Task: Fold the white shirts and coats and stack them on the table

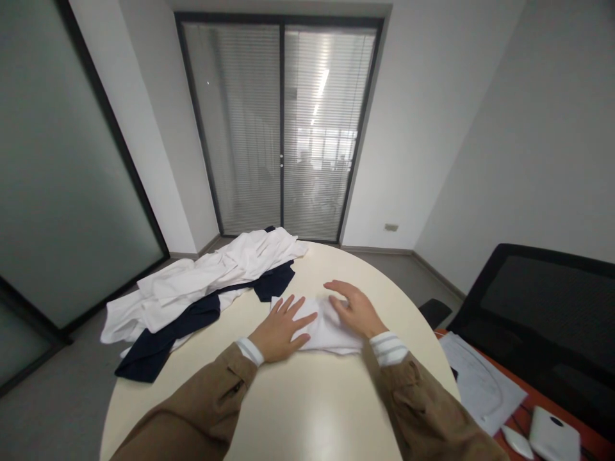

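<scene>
A folded white cloth garment (319, 325) lies flat on the round cream table (312, 403), near its middle. My left hand (281, 330) rests on the garment's left part, palm down with the fingers spread. Over its right part is my right hand (354, 310), fingers apart and thumb out; I cannot tell whether it touches the cloth. Neither hand grips anything. To the left, a loose heap of white garments (216, 269) lies along the table's edge, with dark navy cloth (192, 317) under and beside it.
A black mesh chair (542, 320) stands at the right. Beside the table, an orange-red surface (521, 400) holds papers (480, 378), a white mouse (517, 442) and a white box-like device (555, 435). Glass doors with blinds (283, 128) are at the back.
</scene>
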Demonstrator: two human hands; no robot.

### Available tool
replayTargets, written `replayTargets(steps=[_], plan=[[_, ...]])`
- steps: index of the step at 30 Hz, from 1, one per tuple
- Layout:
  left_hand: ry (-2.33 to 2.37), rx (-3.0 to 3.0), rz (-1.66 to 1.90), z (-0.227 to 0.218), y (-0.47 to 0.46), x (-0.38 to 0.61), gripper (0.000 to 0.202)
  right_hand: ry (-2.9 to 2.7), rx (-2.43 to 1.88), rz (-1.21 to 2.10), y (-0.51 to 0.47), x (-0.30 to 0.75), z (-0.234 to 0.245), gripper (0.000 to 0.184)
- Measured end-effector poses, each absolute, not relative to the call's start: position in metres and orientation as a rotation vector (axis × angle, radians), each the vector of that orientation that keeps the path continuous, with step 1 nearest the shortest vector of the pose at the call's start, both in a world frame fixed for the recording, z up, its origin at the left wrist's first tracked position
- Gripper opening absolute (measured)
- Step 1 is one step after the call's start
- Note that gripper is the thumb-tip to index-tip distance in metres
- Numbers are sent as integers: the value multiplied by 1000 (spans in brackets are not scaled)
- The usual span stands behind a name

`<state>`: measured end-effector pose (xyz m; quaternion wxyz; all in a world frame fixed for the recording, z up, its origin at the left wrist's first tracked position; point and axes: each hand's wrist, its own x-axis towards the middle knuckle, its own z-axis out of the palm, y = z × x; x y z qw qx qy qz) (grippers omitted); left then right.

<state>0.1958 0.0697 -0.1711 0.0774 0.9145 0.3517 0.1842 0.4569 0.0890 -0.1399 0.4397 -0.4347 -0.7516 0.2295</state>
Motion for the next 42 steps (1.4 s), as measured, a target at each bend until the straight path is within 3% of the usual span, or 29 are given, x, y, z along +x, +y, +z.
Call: replayTargets(steps=[5, 12, 26, 33, 42], plan=[[1196, 2625, 457, -170, 70, 196, 59, -2410, -1196, 571, 63, 418, -150, 85], [1406, 2448, 284, -171, 79, 191, 65, -2651, -1519, 505, 59, 414, -147, 119], [1419, 2534, 354, -174, 77, 189, 79, -2646, -1522, 557, 61, 416, -144, 113], [1371, 2551, 609, -184, 82, 188, 59, -2588, -1636, 551, 71, 432, -147, 111], [1521, 2554, 385, -193, 83, 187, 66, -2396, -1943, 422, 98, 479, -160, 105]])
